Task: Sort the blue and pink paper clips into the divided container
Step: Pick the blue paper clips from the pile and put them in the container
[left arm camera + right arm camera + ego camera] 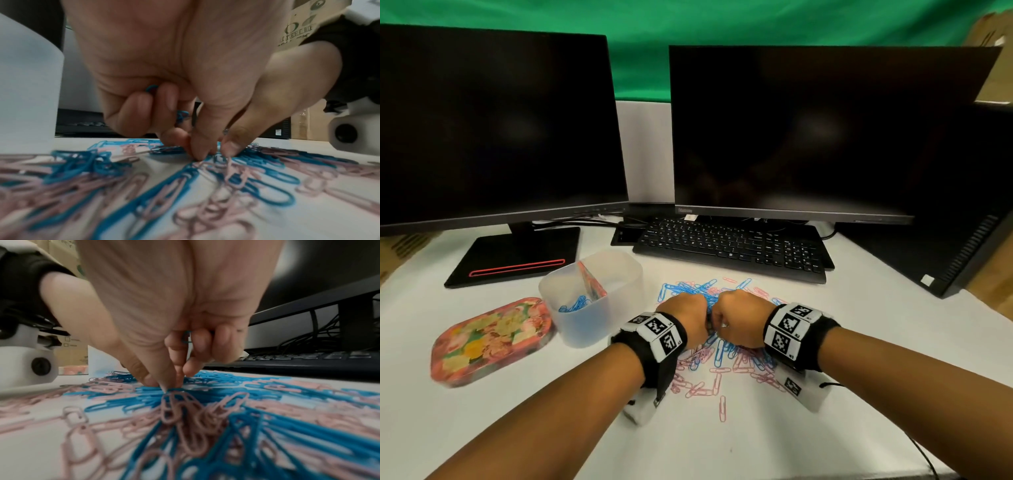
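A mixed pile of blue and pink paper clips (pixel 717 356) lies on the white table. Both hands hover over its far part, knuckles nearly touching. My left hand (pixel 685 315) keeps blue clips (pixel 182 115) tucked under its curled fingers, while thumb and forefinger (pixel 196 152) pinch down into the pile. My right hand (pixel 739 318) also holds a blue clip (pixel 186 337) in its curled fingers, and its thumb and forefinger (pixel 169 387) pinch at blue clips below. The translucent divided container (pixel 619 274) stands left of the pile, with blue clips (pixel 573 305) in its near-left compartment.
A flowered tin lid (pixel 489 339) lies left of the container. A black keyboard (pixel 732 246) and two dark monitors stand behind the pile; a black computer case (pixel 941 253) is at the right. A stray pink clip (pixel 722 407) lies nearest me.
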The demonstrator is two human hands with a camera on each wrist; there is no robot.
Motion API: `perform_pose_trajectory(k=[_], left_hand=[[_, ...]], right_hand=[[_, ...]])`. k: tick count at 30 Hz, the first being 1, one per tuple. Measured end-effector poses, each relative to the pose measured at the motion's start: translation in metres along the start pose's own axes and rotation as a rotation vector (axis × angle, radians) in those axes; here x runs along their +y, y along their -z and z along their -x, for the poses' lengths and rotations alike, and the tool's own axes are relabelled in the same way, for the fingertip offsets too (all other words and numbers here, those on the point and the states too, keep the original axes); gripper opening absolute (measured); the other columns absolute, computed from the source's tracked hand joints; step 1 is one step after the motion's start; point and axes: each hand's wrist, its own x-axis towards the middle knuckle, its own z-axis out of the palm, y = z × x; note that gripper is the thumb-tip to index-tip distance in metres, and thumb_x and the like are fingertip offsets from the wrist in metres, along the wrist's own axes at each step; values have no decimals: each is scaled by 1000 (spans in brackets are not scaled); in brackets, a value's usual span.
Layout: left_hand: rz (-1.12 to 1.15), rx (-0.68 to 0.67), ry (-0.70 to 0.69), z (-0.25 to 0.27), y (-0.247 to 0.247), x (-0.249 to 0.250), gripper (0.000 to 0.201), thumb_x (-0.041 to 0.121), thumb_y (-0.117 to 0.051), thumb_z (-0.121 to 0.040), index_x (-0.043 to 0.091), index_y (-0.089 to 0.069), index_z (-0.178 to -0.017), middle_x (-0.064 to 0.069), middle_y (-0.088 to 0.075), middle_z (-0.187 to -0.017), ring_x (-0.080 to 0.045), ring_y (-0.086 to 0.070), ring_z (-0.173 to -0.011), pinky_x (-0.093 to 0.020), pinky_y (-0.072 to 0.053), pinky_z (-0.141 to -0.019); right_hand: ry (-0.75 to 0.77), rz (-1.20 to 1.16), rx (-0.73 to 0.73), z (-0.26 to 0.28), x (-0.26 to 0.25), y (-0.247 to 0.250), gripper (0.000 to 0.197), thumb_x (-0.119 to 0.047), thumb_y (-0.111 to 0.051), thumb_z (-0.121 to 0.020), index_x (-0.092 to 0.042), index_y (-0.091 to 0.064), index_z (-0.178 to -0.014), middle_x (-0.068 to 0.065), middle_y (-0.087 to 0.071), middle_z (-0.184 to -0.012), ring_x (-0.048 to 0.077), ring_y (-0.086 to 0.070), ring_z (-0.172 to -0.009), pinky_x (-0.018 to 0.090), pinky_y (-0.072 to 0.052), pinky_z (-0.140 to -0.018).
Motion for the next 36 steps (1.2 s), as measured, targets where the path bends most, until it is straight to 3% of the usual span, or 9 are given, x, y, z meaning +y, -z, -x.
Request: perform_pose_trajectory(k=[4,11,15,20,23,27,30,33,36], left_hand=[[8,-28,20,0,1,-5,21,21,-54,-86,14,-68,-100,-10,-68,-106,-30,-64,-96,-36,-55,-81],[-9,-57,16,2,4,-7,11,26,-54,-87,18,-60,-83,-11,-68,-102,-31,-64,-94,-34,-52,-77],[28,-61,16,5,5,-10,18,23,-55,-87,13,-68,-94,-10,-68,-103,-31,-64,-94,-35,-55,-80],[233,75,54,14,21,-16,13,13,-58,-86,23,-65,-82,-2,-67,-102,-23,-64,-93,-30,-53,-82],[299,155,58,24,47,-34,16,12,-55,-88,26,-65,-88,0,-65,-104,-20,-62,-98,-26,-48,-81],[377,242,144,48,92,-76,21,10,-52,-89,23,-67,-93,3,-63,-98,-20,-61,-93,-24,-46,-78],[332,190,237,61,113,-112,22,9,-49,-91,21,-68,-90,7,-62,-87,-16,-60,-87,-25,-45,-70],[194,83,319,64,116,-134,22,17,-49,-94,16,-71,-96,-2,-67,-106,-21,-60,-100,-32,-50,-84],[28,-23,362,62,110,-139,29,18,-47,-95,11,-70,-111,-7,-67,-113,-24,-63,-101,-30,-49,-76]], right_hand=[[-13,-21,-29,1,4,0,18,-9,-52,-79,-14,-70,-81,2,-68,-89,22,-62,-85,32,-52,-72],[31,-114,-28,6,-5,3,25,-3,-54,-81,-17,-69,-95,0,-70,-98,15,-56,-83,21,-41,-70],[-19,-120,-82,5,-9,7,29,-1,-51,-80,-17,-67,-97,-6,-61,-85,14,-55,-81,24,-47,-71],[-49,-74,-134,1,-11,8,33,-2,-47,-82,-20,-67,-101,-8,-59,-84,17,-57,-85,25,-47,-73],[-22,-24,-135,2,-13,6,25,-4,-49,-82,-12,-69,-94,3,-69,-95,22,-61,-88,27,-49,-75],[-26,-34,-66,3,-18,10,17,-16,-50,-84,-12,-66,-86,3,-69,-88,23,-60,-79,29,-51,-68],[12,-100,21,-5,-38,29,16,-20,-53,-84,-14,-68,-85,1,-71,-88,22,-63,-83,33,-55,-73],[89,-116,77,-21,-71,52,16,-20,-56,-87,-12,-71,-90,4,-71,-92,22,-62,-86,26,-47,-73],[125,-153,85,-41,-103,70,19,-18,-57,-88,-11,-73,-95,6,-72,-97,22,-63,-92,26,-48,-77]])
